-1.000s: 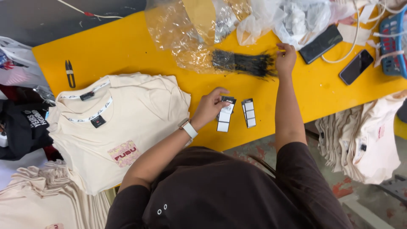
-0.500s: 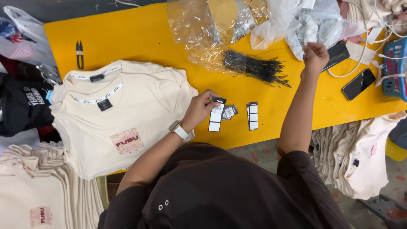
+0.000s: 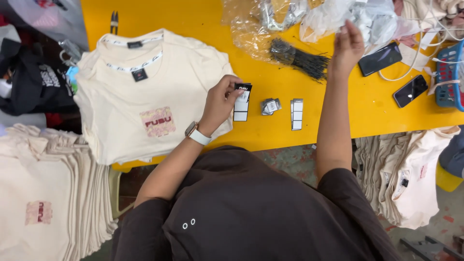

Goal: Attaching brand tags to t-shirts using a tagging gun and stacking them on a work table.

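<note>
item: my left hand (image 3: 220,104), clenched on a black-and-white paper tag (image 3: 241,99), pinched at its upper end by thumb and fingers; the tag hangs over the yellow counter (image 3: 193,29), just beside the right edge of the cream t-shirt (image 3: 145,92).

item: my right hand (image 3: 347,47), raised above the counter near the clear plastic bags, fingers loosely curled; i cannot tell whether anything is held in it.

item: cream t-shirt, laid flat on the counter's left part, collar away from me, a small dark label at the neck and a pinkish square print on the chest.

item: small bundle of tags (image 3: 270,106), lying on the counter just right of the held tag.

item: strip of white tags (image 3: 297,114), lying right of that bundle, near the counter's near edge.

item: bundle of thin black ties (image 3: 299,60), lying on the counter, one end resting on a crumpled clear plastic bag (image 3: 246,29).

item: more clear plastic bags (image 3: 338,17) at the far edge; contents pale, not clear enough to name.

item: two dark phones (image 3: 380,59) lying on the counter to the right, cables near them.

item: blue basket (image 3: 447,72) at the right edge; contents cut off from view.

item: small black snips (image 3: 114,21) beyond the shirt's collar.

item: stack of folded cream shirts (image 3: 48,193), lower left, beside the counter.
</note>
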